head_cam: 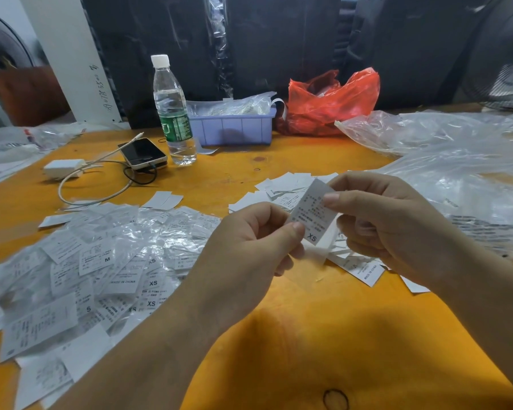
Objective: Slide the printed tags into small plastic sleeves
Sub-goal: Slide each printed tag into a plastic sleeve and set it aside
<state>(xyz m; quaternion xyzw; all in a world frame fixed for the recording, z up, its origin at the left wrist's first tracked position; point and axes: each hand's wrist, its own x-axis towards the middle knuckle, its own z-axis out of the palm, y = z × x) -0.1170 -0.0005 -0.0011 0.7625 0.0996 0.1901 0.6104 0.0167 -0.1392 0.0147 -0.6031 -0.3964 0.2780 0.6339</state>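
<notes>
left hand (243, 241) pinches lower edge of XS tag (313, 216), raised above table (293, 335) | right hand (376, 214) pinches its upper right edge | sleeved tags pile (101, 267) lies left, loose tags (282, 187) behind and beneath hands | bare table near front edge | bottle (174, 113), phone (142, 152), tray (234, 127) well back

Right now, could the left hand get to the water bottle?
Probably not right away: the left hand pinches the XS tag together with the right hand. The path to the water bottle looks open, over flat tags.
</notes>
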